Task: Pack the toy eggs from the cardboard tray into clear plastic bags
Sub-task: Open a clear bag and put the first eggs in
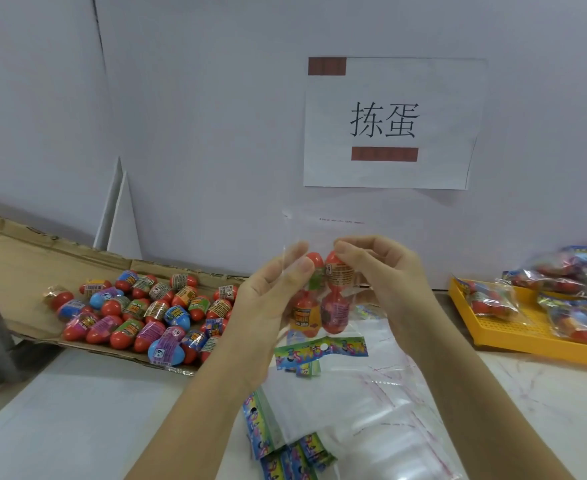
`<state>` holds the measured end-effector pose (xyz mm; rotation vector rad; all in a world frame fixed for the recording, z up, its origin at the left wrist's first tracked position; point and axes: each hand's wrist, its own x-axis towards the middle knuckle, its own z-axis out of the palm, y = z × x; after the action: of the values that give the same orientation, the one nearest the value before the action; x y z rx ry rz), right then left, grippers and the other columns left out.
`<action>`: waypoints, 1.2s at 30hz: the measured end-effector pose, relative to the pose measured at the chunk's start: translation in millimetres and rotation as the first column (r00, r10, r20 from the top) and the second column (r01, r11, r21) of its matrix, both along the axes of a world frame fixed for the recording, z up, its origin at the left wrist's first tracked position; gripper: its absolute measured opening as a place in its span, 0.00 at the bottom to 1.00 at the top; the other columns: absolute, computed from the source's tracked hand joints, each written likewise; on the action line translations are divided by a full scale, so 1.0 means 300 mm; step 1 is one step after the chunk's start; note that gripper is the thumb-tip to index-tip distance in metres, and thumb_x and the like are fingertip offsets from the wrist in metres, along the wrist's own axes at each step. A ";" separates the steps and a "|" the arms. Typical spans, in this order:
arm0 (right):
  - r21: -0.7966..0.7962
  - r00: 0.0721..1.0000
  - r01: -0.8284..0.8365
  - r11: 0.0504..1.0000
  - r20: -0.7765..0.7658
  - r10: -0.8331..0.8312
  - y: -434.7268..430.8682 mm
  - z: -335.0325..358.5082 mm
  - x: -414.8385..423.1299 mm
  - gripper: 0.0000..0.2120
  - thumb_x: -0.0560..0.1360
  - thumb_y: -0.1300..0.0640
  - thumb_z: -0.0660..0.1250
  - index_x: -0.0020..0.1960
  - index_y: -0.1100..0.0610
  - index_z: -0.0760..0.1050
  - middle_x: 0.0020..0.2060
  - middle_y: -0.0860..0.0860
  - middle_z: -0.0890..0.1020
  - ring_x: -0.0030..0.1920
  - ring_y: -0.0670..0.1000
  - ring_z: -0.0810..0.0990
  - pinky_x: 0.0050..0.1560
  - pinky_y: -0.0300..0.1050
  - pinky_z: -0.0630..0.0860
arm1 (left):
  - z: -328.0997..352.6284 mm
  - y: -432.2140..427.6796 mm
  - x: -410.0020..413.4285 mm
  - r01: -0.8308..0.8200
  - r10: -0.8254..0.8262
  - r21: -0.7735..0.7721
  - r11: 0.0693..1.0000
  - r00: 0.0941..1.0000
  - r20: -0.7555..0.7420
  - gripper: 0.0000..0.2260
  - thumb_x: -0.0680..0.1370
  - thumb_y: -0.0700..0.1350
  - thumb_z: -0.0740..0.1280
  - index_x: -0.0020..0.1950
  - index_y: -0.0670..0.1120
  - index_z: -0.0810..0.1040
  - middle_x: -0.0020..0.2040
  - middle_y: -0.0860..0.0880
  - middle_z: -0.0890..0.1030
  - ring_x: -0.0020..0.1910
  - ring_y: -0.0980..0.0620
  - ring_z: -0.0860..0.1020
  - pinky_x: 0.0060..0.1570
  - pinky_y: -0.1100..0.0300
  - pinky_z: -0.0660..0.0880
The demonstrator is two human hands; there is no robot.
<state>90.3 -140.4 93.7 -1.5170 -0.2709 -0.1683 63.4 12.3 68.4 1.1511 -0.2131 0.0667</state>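
I hold a clear plastic bag (321, 230) up in front of me with several red toy eggs (319, 306) inside it. My left hand (268, 299) grips the bag's left side, thumb against an upper egg. My right hand (385, 275) pinches the top of the upper right egg (339, 273) through the bag. A colourful header card (319, 349) hangs at the bag's lower end. The cardboard tray (18, 258) at the left carries several loose red and blue toy eggs (146, 310) with printed wrappers.
A stack of empty clear bags (364, 410) with colourful headers lies on the white table below my hands. A yellow tray (513, 330) at the right holds filled bags (572, 292). A white wall with a paper sign (389, 123) stands close behind.
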 end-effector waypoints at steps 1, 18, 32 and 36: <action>0.000 1.000 -0.003 1.000 0.000 0.003 0.002 -0.001 -0.001 0.01 0.73 0.55 0.72 0.43 0.51 0.81 0.33 0.48 0.84 0.31 0.47 0.82 0.29 0.40 0.77 | -0.002 -0.001 0.002 -0.021 0.021 -0.003 1.000 1.000 0.003 0.23 0.64 0.54 0.72 0.58 0.50 0.82 0.52 0.46 0.85 0.49 0.46 0.84 0.43 0.56 0.81; -0.117 0.574 0.602 0.790 0.751 -0.326 0.033 -0.004 -0.045 0.06 0.73 0.56 0.70 0.48 0.48 0.77 0.44 0.46 0.81 0.41 0.45 0.78 0.44 0.39 0.75 | -0.017 -0.019 0.004 -0.161 0.134 0.106 0.981 0.964 0.229 0.19 0.73 0.49 0.66 0.64 0.59 0.76 0.58 0.56 0.83 0.59 0.57 0.80 0.53 0.64 0.79; -0.179 0.262 0.827 0.533 0.961 -0.084 0.017 0.003 -0.053 0.05 0.74 0.57 0.71 0.47 0.56 0.84 0.39 0.50 0.85 0.37 0.54 0.83 0.47 0.54 0.74 | 0.003 -0.046 -0.043 -0.331 0.100 0.442 0.834 0.878 0.469 0.17 0.82 0.45 0.61 0.65 0.65 0.70 0.57 0.69 0.79 0.56 0.68 0.78 0.52 0.73 0.74; -0.151 0.223 0.856 0.494 0.971 -0.091 0.010 0.003 -0.050 0.04 0.74 0.56 0.71 0.46 0.56 0.84 0.38 0.50 0.85 0.36 0.54 0.82 0.47 0.53 0.73 | 0.002 -0.037 -0.050 -0.419 0.126 0.546 0.725 0.861 0.493 0.18 0.82 0.50 0.60 0.71 0.64 0.68 0.51 0.64 0.83 0.49 0.63 0.81 0.48 0.69 0.77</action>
<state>75.2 -137.4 94.7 -2.1180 -0.7151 -1.7476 48.4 1.1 69.2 1.8545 -0.4745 0.5641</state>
